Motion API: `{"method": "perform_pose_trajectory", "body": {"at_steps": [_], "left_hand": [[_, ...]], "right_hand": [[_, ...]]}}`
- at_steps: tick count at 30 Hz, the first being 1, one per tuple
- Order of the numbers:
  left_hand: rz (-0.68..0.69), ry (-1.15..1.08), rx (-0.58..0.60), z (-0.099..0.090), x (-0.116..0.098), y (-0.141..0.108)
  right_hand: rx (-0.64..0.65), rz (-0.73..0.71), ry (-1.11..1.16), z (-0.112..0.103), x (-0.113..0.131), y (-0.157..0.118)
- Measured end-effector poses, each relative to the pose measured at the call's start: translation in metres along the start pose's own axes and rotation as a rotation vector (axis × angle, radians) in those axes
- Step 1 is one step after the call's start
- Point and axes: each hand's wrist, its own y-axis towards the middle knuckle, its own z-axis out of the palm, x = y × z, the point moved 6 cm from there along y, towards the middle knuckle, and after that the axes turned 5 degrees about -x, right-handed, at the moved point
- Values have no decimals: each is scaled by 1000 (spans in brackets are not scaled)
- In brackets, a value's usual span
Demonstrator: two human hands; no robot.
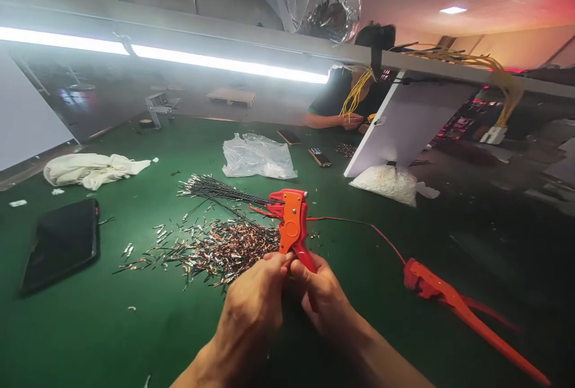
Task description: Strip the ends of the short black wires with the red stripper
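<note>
In the middle, my right hand is wrapped round the red handles of an orange-and-red wire stripper, which stands upright with its jaws to the left. My left hand is closed in a pinch against the stripper's lower part; anything between its fingertips is too small or hidden to make out. Just behind the stripper lies a bundle of black wires with pale metallic ends. Left of my hands spreads a pile of short wire clippings, black and copper-coloured.
A second red hand tool lies at right, with a thin red wire near its head. A dark phone, white cloth, clear plastic bag and bag of white pieces rest on the green table. A person sits opposite.
</note>
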Motion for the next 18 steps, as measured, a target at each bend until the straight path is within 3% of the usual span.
{"method": "perform_pose_trajectory", "body": {"at_steps": [6, 10, 14, 18], "left_hand": [[-11, -74, 97, 8, -12, -5], [-97, -35, 48, -8, -5, 5], [-104, 96, -91, -32, 4, 17], [-146, 44, -66, -33, 6, 18]], "right_hand": [[-6, 20, -32, -6, 6, -1], [123, -8, -19, -5, 15, -2], [233, 11, -86, 2, 21, -8], [265, 36, -17, 13, 23, -15]]}}
